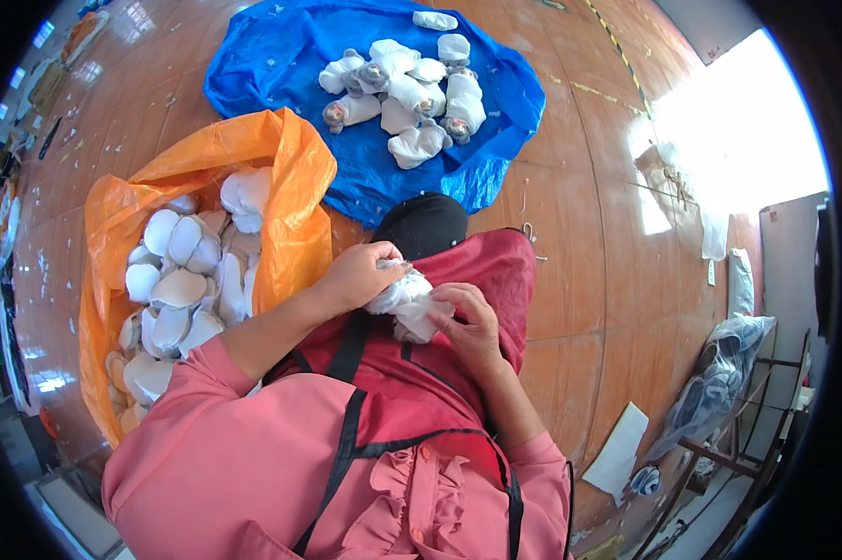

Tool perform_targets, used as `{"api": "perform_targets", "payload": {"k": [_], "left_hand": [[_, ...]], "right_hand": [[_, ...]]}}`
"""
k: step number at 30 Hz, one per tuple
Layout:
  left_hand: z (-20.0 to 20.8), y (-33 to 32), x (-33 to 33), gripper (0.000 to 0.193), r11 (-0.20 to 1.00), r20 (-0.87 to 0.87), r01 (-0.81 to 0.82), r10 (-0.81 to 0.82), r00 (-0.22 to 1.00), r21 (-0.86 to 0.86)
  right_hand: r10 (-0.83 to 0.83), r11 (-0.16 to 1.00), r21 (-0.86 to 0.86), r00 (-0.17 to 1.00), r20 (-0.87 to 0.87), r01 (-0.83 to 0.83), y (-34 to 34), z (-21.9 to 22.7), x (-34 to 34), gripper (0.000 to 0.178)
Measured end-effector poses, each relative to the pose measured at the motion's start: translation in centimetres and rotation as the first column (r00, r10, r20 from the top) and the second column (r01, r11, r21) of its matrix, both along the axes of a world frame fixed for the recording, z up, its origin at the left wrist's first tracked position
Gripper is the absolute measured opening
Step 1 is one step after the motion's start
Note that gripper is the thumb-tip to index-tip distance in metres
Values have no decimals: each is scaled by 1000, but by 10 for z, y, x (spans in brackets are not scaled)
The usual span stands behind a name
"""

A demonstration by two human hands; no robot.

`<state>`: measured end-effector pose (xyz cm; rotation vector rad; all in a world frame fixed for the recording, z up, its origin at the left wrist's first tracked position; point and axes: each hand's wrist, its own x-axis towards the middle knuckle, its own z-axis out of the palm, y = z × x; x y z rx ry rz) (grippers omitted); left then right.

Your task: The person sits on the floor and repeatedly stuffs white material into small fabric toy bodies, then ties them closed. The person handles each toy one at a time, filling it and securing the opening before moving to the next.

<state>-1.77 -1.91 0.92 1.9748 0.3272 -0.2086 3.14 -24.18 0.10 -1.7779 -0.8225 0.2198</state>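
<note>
Over my lap I hold a crumpled white bundle [402, 297] that looks like thin cloth or film wrapped round something. My left hand [363, 271] grips its upper left side, with the fingers bent over the top. At its right side my right hand [470, 322] pinches a loose white fold between thumb and fingers. What lies inside the bundle is hidden. To the left stands an open orange sack [295, 168] full of white and beige cup-shaped pads [180, 289]. Similar white wrapped bundles [407, 91], some showing grey ends, lie in a pile ahead of me.
The pile rests on a blue plastic sheet [262, 75] on the reddish-brown floor [570, 243]. A black rounded object [424, 224] sits just beyond my lap. On the right are a white sheet [617, 453], a clear bag [715, 378] and a metal rack [719, 457].
</note>
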Motion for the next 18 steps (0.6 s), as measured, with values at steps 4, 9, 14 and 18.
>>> {"api": "perform_targets", "payload": {"k": [4, 9, 14, 18], "left_hand": [[-7, -8, 5, 27, 996, -47, -84, 84, 995, -14], [-9, -12, 11, 25, 903, -279, -249, 154, 948, -350], [-20, -7, 23, 23, 846, -324, -274, 128, 937, -458], [-17, -7, 31, 20, 857, -361, -257, 90, 928, -448]], "right_hand": [[16, 984, -179, 993, 121, 6, 10, 5, -9, 33], [-33, 926, -357, 967, 254, 126, 19, 5, -4, 30], [177, 754, -654, 944, 280, 52, 22, 18, 11, 21], [335, 718, -694, 898, 287, -46, 20, 6, 27, 21]]}}
